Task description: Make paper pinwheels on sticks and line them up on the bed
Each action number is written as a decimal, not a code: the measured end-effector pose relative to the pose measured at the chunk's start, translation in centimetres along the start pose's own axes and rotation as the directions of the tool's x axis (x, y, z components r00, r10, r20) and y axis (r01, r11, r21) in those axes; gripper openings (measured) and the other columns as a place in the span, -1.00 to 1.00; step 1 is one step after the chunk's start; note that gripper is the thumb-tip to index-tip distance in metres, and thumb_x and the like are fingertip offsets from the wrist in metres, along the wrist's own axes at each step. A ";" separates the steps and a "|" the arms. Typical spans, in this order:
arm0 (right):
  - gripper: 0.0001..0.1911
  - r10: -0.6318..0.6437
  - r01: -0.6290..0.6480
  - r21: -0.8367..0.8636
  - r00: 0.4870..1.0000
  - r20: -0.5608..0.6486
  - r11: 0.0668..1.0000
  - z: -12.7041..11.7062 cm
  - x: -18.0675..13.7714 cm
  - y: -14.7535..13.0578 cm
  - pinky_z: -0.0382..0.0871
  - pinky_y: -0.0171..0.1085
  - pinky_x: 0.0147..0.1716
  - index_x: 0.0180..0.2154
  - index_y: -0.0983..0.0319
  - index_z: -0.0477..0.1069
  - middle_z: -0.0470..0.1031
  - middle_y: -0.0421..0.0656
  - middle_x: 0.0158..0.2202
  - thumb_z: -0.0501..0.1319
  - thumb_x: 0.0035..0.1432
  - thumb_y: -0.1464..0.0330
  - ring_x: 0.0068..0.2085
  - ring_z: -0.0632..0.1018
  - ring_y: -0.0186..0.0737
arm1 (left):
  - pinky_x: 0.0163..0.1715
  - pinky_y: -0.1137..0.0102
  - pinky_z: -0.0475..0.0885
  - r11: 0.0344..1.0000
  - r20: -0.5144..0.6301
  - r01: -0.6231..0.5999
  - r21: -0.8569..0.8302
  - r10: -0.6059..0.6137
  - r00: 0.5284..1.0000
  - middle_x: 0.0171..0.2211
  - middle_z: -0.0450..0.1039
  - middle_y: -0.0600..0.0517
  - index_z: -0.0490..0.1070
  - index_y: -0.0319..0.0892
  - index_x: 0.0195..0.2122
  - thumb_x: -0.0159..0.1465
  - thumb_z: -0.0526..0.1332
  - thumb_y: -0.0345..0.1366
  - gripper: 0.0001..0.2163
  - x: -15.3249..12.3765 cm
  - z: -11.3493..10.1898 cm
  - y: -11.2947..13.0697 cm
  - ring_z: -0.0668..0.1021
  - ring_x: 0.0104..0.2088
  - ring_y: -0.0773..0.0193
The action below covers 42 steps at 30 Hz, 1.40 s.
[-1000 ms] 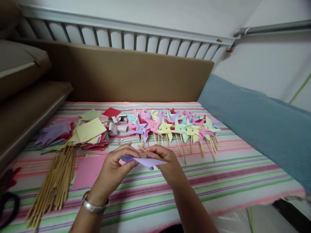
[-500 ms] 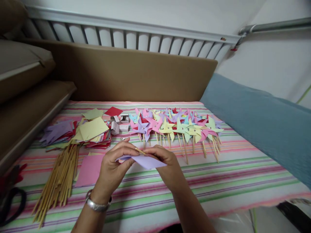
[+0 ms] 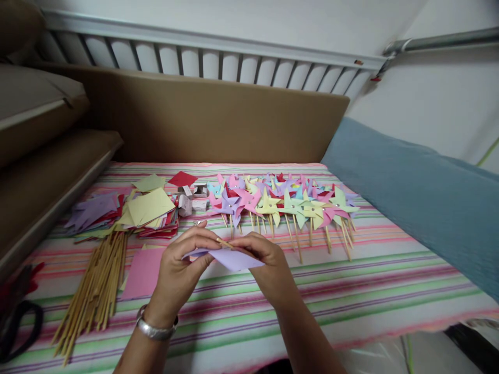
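Observation:
In the head view, my left hand (image 3: 183,270) is closed on a lilac paper pinwheel (image 3: 236,259), its thumb below the paper and fingers above. A thin wooden stick (image 3: 225,243) lies against the upper side of the paper, its end showing between my two hands. My right hand (image 3: 268,259) is closed around the stick, touching the paper's right part; most of the stick is hidden in it. Beyond my hands lie several finished paper pinwheels (image 3: 271,205) on sticks. Whether a pin joins the lilac paper and the stick is hidden.
On the left are a bundle of wooden sticks (image 3: 95,285), a stack of coloured paper squares (image 3: 152,208), cut lilac paper (image 3: 93,210), pink paper (image 3: 143,272) and black-handled scissors (image 3: 23,332). Small boxes (image 3: 185,205) stand behind. A striped cloth (image 3: 370,306) covers the surface; a brown board (image 3: 226,122) rises behind.
The lilac paper has tilted and shifted very slightly to the left between my hands. Both hands keep their grip, almost still.

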State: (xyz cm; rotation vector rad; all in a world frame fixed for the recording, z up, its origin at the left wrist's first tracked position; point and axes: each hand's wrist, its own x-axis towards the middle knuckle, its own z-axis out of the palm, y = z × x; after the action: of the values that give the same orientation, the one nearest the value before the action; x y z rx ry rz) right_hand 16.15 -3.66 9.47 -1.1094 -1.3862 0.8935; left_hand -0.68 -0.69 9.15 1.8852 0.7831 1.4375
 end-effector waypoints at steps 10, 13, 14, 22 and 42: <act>-0.87 -0.031 0.030 -0.039 1.000 -0.006 0.999 0.0 -0.1 -0.3 0.26 -0.33 -0.47 -0.38 0.14 0.55 0.45 -0.19 -0.47 0.24 0.00 0.42 -0.42 0.45 -0.30 | 0.03 0.17 0.30 1.000 0.007 -0.005 0.016 0.005 1.000 -0.36 0.51 0.05 0.51 -0.11 -0.39 0.09 0.27 -0.45 -0.90 -0.1 0.0 -0.1 0.53 -0.29 0.29; -0.87 -0.031 0.031 -0.052 1.000 0.000 0.998 0.0 -0.1 -0.3 0.25 -0.33 -0.47 -0.37 0.14 0.56 0.45 -0.19 -0.46 0.24 0.02 0.41 -0.42 0.45 -0.30 | 0.02 0.16 0.31 1.000 0.006 -0.007 0.003 0.007 1.000 -0.36 0.52 0.06 0.51 -0.10 -0.39 0.10 0.27 -0.45 -0.90 -0.1 -0.1 -0.2 0.53 -0.29 0.28; -0.88 -0.033 0.033 -0.056 0.999 0.001 0.998 0.0 -0.1 -0.3 0.24 -0.33 -0.48 -0.37 0.14 0.56 0.45 -0.19 -0.46 0.24 0.02 0.40 -0.43 0.44 -0.30 | 0.02 0.16 0.31 1.000 0.006 -0.006 -0.002 0.006 1.000 -0.36 0.52 0.05 0.51 -0.10 -0.39 0.10 0.27 -0.45 -0.89 -0.1 -0.1 -0.2 0.54 -0.29 0.28; -0.88 -0.032 0.032 -0.052 0.999 0.009 0.998 0.1 -0.2 -0.3 0.26 -0.32 -0.45 -0.36 0.14 0.55 0.45 -0.19 -0.45 0.23 0.05 0.39 -0.40 0.45 -0.28 | 0.06 0.15 0.27 0.999 0.013 0.019 -0.035 -0.019 1.000 -0.36 0.52 0.06 0.51 -0.10 -0.39 0.10 0.27 -0.44 -0.90 -0.2 -0.2 -0.1 0.53 -0.29 0.29; -0.88 -0.061 0.060 -0.076 0.998 -0.010 0.995 0.1 -0.3 -0.3 0.27 -0.30 -0.46 -0.38 0.13 0.56 0.43 -0.18 -0.49 0.24 0.03 0.39 -0.43 0.43 -0.27 | 0.06 0.09 0.27 0.996 0.010 0.060 -0.059 -0.060 0.998 -0.40 0.54 0.02 0.52 -0.12 -0.44 0.10 0.28 -0.35 -0.97 -0.2 -0.2 0.1 0.55 -0.32 0.23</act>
State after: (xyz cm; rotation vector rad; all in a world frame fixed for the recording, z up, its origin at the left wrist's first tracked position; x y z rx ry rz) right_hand 16.02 -4.02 9.67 -1.1215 -1.4459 0.7951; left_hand -0.90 -0.86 9.14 1.8069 0.7781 1.4004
